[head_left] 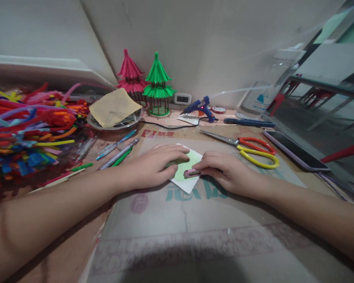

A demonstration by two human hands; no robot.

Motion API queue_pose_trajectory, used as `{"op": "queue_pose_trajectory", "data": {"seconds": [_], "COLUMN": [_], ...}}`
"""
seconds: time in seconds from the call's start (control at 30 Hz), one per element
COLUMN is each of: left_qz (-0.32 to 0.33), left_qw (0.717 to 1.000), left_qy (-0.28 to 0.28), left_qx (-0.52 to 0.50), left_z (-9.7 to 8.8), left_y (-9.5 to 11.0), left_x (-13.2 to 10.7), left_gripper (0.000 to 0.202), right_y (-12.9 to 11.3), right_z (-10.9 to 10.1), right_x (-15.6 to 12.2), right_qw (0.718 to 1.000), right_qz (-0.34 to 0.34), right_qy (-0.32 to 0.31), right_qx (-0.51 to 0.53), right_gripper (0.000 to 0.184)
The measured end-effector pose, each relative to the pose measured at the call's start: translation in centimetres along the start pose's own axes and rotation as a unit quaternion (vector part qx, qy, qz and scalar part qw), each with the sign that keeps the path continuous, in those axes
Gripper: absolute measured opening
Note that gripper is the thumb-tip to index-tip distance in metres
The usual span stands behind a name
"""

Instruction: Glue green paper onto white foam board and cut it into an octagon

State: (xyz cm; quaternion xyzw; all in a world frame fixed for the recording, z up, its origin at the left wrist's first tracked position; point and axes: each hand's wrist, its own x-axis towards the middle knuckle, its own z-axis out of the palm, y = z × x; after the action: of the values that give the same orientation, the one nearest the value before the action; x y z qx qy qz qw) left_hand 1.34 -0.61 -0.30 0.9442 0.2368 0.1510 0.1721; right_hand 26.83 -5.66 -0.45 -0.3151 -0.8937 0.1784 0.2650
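A flattened sheet of brown cardboard point(194, 220) covers the near and middle part of the table, and both of the person's forearms lie across it. Far left sits a big tangled heap of coloured pipe cleaners point(23, 129). On the right edge of the cardboard lies a dark phone point(295, 149), face up, with red- and yellow-handled scissors point(253, 149) just left of it, blades pointing left. Against the far wall stand two folded-paper pagodas, a pink pagoda point(130, 76) and a green pagoda point(157, 82), side by side. Left of them a yellowish sheet point(113, 107) rests on a clear plate point(129, 122). To the right of the pagodas a blue glue gun point(200, 107) rests with its nozzle to the left. A few pens point(118, 151) lie slanted between the plate and the left hand point(153, 165). That hand lies palm down, fingers straight and pressed together, holding flat a small white card point(188, 184) in the middle of the cardboard. On the card is a pale green disc point(188, 165), partly under the fingers. The right hand point(227, 171) rests just right of the card, fingers curled and bunched, their tips pinching a small pink piece point(190, 173) that lies on the near edge of the green disc.
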Motion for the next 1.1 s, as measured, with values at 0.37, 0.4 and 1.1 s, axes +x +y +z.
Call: {"op": "queue_pose_trajectory", "data": {"seconds": [0.37, 0.4, 1.1], "left_qz": [0.004, 0.006, 0.029], "left_qw": [1.0, 1.0, 0.999], "left_qy": [-0.008, -0.008, -0.001], "left_qx": [0.02, 0.019, 0.018], "left_z": [-0.1, -0.1, 0.3], "left_y": [0.2, 0.2, -0.5], "left_x": [0.1, 0.1, 0.1], "left_gripper": [0.038, 0.039, 0.04], "right_y": [-0.3, -0.4, -1.0], "right_z": [-0.6, -0.6, 1.1], "right_x": [-0.2, -0.2, -0.1], "right_qw": [0.997, 0.997, 0.997], "right_qz": [0.009, 0.022, -0.001], "right_qy": [-0.043, -0.032, -0.003], "right_qx": [0.057, 0.066, -0.076], "right_gripper": [0.016, 0.016, 0.019]}}
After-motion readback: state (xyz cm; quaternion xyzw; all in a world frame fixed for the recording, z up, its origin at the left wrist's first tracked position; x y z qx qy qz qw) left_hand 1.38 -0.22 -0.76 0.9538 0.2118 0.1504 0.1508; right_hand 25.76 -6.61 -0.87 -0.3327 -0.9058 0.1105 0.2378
